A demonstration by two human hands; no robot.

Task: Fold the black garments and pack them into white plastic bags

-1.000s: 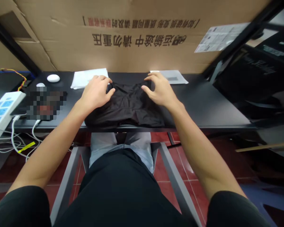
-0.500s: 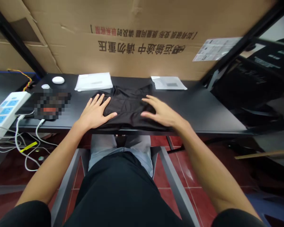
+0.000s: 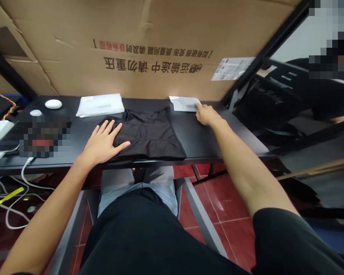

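Observation:
A dark garment point(image 3: 151, 133), thin and stretchy-looking, lies spread on the black tabletop in front of me. My left hand point(image 3: 104, 143) rests open and flat on its left part, fingers apart. Farther right, my right hand point(image 3: 208, 115) is off the garment and at the right edge of a flat white translucent plastic packet point(image 3: 185, 104). Its fingers are curled, with the index fingertip on the packet's edge; the thumb's grip is partly hidden.
Behind the table point(image 3: 206, 147) stands a large cardboard sheet point(image 3: 149, 34). A stack of white packets point(image 3: 100, 105) lies back left. Farther left are a white oval object point(image 3: 53, 104), a blurred-out dark device and white cables point(image 3: 24, 177). Another person is at the far right.
My right hand has left the garment and moved right and back to the single packet. My left hand stays on the garment. The view has turned somewhat to the right.

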